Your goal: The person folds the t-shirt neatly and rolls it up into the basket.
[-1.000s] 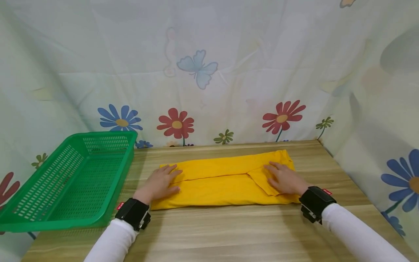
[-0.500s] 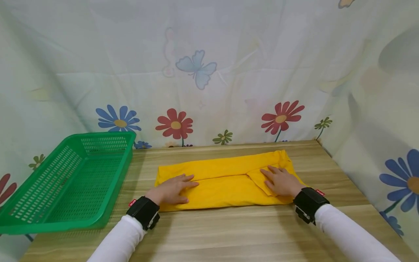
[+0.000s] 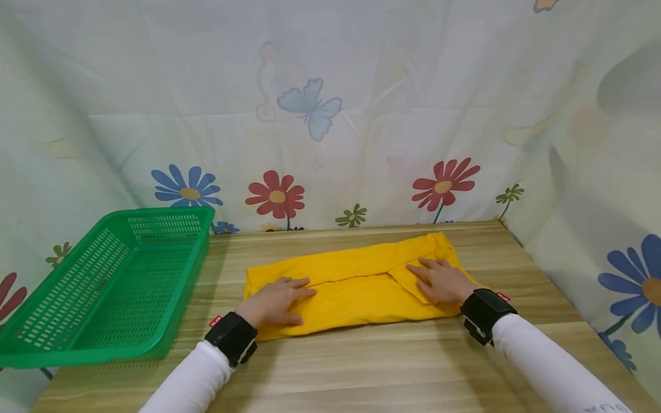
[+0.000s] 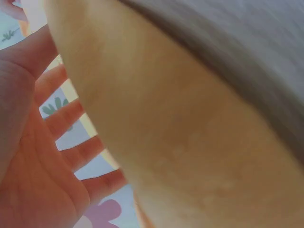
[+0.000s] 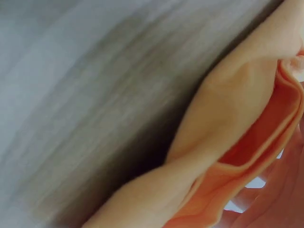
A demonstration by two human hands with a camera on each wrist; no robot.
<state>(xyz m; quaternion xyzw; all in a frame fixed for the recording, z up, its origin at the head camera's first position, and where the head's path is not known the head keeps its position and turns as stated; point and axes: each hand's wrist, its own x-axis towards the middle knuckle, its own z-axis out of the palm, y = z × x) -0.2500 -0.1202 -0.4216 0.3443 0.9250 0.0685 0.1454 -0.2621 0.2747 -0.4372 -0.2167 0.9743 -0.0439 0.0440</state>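
A yellow cloth (image 3: pixel 351 295), folded into a long strip, lies across the wooden table, with a loose flap near its right end. On its left part rests my left hand (image 3: pixel 279 303), fingers spread and fairly straight. My right hand (image 3: pixel 444 281) lies over the flap at the other end, its fingers stretched toward the middle. In the left wrist view the left hand's fingertips (image 4: pixel 111 183) reach the cloth's edge, which hides their ends. Soft open folds of the cloth (image 5: pixel 228 109) fill the right wrist view, partly covering the right hand (image 5: pixel 270 204).
A green plastic basket (image 3: pixel 172 321) with slotted walls stands left of the cloth. Behind the wooden table (image 3: pixel 361 367) hangs a white curtain (image 3: pixel 377 143) printed with flowers and a butterfly. Both wrists wear black straps (image 3: pixel 232 338).
My left hand has moved right from the cloth's left end, and that end has shifted slightly toward me. My right hand has slid a little to the left, fingers still on the flap.
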